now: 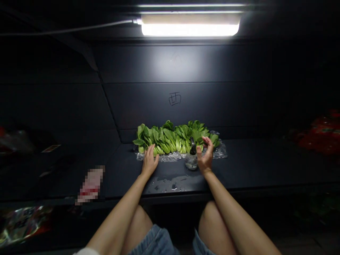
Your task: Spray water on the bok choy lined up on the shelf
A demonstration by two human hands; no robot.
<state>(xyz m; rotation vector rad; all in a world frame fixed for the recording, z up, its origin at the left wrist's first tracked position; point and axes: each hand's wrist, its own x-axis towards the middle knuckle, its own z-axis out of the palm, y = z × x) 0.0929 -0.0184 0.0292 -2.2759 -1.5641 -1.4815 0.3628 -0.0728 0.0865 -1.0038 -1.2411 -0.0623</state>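
A row of green bok choy (170, 138) lies side by side on crinkled clear plastic wrap (220, 152), leaves toward the back wall and pale stems toward me. My left hand (151, 162) is open, its fingers stretched out at the front edge of the stems on the left; whether the fingertips touch them I cannot tell. In front of the bok choy, right of the middle, stands a clear spray bottle (191, 162) with a black top. Just to its right is my right hand (205, 157), open, thumb and fingers apart and curved, with the thumb close to the bottle's top.
Water drops (174, 186) wet the dark shelf (239, 170) near its front edge. A lit tube lamp (190, 29) hangs above, its white cable (79, 29) running left. Blurred red packages (322, 132) sit far right. A shiny packet (23, 223) lies lower left.
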